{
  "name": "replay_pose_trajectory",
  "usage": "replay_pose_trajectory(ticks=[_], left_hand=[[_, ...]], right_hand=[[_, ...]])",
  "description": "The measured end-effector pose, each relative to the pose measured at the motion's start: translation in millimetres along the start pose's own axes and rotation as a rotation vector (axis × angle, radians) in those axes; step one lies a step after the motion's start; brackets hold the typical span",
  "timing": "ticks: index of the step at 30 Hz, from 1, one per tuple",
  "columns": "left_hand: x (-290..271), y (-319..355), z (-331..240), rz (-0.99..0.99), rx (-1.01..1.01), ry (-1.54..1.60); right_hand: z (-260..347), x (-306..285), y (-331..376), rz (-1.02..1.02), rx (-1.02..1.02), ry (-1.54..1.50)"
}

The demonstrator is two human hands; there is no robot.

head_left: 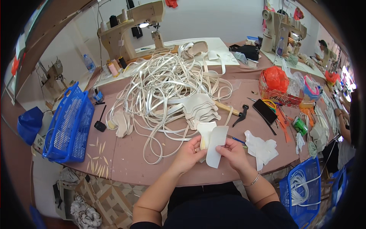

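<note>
Just above the near table edge, my left hand [187,155] pinches a cream cut piece [205,131] with a yellowish patch along its lower part. My right hand [234,152] grips a pale, smooth curved panel [217,142], thumb on its face. The panel stands upright in front of the cream piece and partly covers it; whether the two touch cannot be made out. Right beyond my hands lies a fanned stack of beige cut pieces [199,108]. A big tangle of white and beige straps [158,86] spreads behind that stack.
A hammer [241,115], a black phone [265,111] and white scraps [260,149] lie to the right. Blue baskets stand at the left [72,126] and lower right [301,194]. Small yellowish slivers [100,170] lie at left. Sewing machines [126,34] stand at the back.
</note>
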State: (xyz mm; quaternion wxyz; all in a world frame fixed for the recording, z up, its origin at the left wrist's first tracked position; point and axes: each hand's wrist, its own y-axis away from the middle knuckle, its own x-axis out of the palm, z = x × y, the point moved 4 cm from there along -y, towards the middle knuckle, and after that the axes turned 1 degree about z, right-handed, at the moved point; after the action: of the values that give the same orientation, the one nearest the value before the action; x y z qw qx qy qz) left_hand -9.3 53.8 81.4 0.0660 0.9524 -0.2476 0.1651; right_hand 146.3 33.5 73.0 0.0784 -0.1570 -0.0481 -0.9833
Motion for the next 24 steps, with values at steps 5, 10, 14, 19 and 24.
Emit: replay_pose_trajectory(ticks=[5, 10, 14, 19, 24], left_hand=[[-2.5, 1.8, -3.4, 0.003, -0.058, 0.02], [-2.5, 3.0, 0.4, -0.017, 0.021, 0.007], [-2.0, 4.8, -5.1, -0.025, -0.003, 0.029], [-4.7, 6.2, -0.8, -0.005, -0.005, 0.002], [-6.3, 7.6, 0.2, -0.013, -0.008, 0.025]], right_hand=[[2.0, -0.4, 1.3, 0.061, -0.018, 0.074], [2.6, 1.1, -3.1, 0.072, -0.003, 0.118], [1.1, 0.4, -4.8, 0.056, 0.0, 0.112], [0.3, 3.1, -7.4, 0.083, 0.001, 0.109], [-1.2, 4.3, -8.5, 0.082, 0.0, 0.105]])
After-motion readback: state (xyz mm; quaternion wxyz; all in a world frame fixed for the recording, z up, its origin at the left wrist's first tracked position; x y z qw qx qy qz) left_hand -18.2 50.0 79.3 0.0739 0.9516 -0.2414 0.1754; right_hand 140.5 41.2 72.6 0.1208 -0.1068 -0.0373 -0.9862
